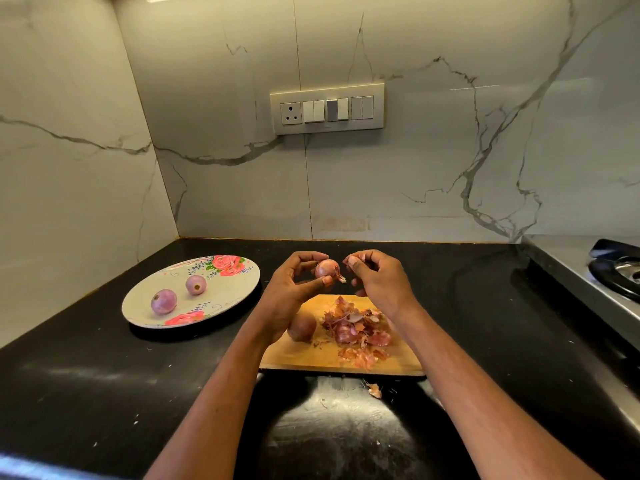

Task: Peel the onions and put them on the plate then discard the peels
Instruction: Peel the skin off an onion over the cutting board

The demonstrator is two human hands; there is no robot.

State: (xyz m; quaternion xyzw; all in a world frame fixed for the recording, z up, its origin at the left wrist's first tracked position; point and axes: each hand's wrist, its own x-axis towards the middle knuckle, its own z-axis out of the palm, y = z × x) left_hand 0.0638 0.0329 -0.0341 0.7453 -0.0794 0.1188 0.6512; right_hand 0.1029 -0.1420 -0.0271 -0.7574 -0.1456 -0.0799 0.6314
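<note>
Left hand grips a small onion between curled fingers and thumb, held in the air above the far edge of the cutting board. Right hand sits just beside it, fingers curled, pinching a bit of peel at its fingertips; a strip of skin hangs off the onion's right side. One unpeeled onion lies on the board by the left wrist, touching the peel pile or nearly so, can't tell. Two peeled onions sit apart on the floral plate, left of the board on the black desk. One stray peel scrap on the desk in front of the board. Stove edge at far right.
</note>
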